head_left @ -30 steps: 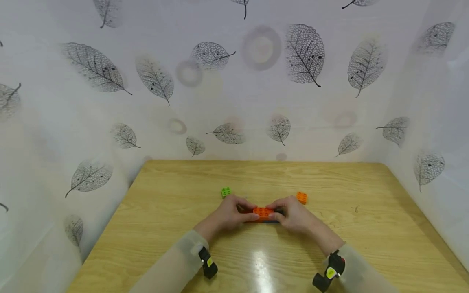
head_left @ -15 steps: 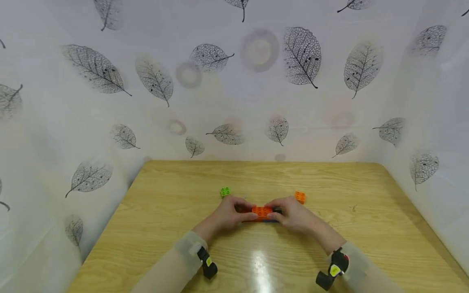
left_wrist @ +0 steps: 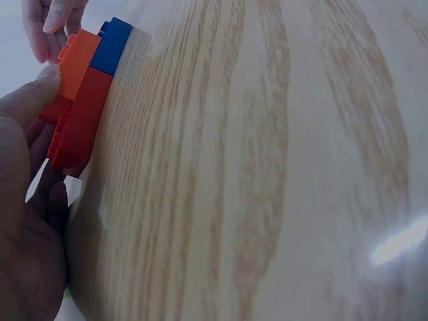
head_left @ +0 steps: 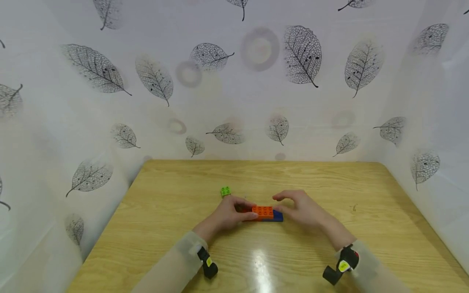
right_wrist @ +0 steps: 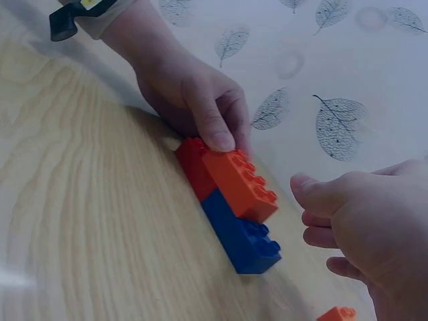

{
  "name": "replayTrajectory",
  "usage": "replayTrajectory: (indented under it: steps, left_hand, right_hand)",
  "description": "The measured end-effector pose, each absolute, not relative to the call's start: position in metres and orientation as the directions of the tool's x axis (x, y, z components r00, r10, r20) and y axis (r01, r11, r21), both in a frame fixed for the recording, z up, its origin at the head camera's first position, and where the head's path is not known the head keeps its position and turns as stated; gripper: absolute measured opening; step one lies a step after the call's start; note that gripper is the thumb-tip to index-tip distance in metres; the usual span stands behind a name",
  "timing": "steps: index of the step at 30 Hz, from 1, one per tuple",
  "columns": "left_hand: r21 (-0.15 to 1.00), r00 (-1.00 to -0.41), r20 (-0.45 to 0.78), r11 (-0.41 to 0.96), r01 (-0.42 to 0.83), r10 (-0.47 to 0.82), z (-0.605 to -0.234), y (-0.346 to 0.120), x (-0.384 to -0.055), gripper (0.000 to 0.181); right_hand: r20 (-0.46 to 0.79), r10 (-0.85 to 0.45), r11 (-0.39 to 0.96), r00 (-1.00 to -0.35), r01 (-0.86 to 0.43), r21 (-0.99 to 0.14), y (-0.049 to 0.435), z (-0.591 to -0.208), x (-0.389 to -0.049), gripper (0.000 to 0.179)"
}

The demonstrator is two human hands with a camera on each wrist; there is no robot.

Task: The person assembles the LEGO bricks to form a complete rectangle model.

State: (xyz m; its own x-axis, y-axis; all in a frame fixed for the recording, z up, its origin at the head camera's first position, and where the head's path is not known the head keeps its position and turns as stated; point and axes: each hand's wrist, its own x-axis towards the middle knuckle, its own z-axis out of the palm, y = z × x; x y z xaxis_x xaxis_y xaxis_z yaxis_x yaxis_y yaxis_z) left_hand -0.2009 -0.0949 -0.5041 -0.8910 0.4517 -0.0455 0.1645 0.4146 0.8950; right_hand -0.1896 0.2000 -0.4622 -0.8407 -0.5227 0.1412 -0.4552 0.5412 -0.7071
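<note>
Plastic is what you are probably dealing with: the brick stack (head_left: 264, 213) is looking hard and smooth, so count on it being light, stiff and unlikely to break, though its flat sides may be feeling a touch slippery under dry fingers. Your left hand (head_left: 229, 212) is pinching the orange brick (right_wrist: 234, 184) at its left end, thumb on the near side and fingers reaching behind (the far side is mostly hiding, so you cannot tell their exact hold). Your right hand (head_left: 302, 207) is hanging spread just beyond the other end, thumb and fingers apart, holding nothing. For a sure grip, you are likely doing best by squeezing the long flat sides, since the knobs on top are offering less to press against; the lower pair is seeming to need support from both ends, as only the top one is spanning them. The stack is sitting on the wooden table (head_left: 176, 183), with the red brick (left_wrist: 83, 120) lying at the left and the blue brick (head_left: 277, 216) at the right, end to end. The orange one is bridging their seam, showing two rows of round knobs, while bare blue knobs are peeking out beside it.
</note>
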Motion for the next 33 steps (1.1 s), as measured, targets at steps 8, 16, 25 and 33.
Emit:
replayTrajectory:
  steps: [8, 16, 25, 33]
  left_hand:
    - [0.894, -0.893, -0.044, 0.416, 0.164, 0.447, -0.505, -0.096, -0.200, 0.029]
    - [0.893, -0.895, -0.049, 0.420, 0.159, 0.443, -0.508, -0.096, -0.202, 0.028]
    - [0.891, -0.894, -0.050, 0.425, 0.162, 0.446, -0.506, -0.096, -0.200, 0.029]
    - [0.891, -0.900, -0.061, 0.430, 0.147, 0.432, -0.506, -0.095, -0.200, 0.029]
  right_hand:
    - [0.202, -0.467, 0.582, -0.861, -0.471, -0.663, 0.218, -0.459, -0.200, 0.036]
    - [0.208, -0.389, 0.624, -0.898, -0.423, -0.657, 0.238, -0.461, -0.209, 0.039]
    - [0.168, -0.327, 0.640, -0.930, -0.349, -0.684, 0.258, -0.472, -0.216, 0.047]
    - [0.075, -0.281, 0.661, -0.957, -0.250, -0.708, 0.267, -0.479, -0.217, 0.055]
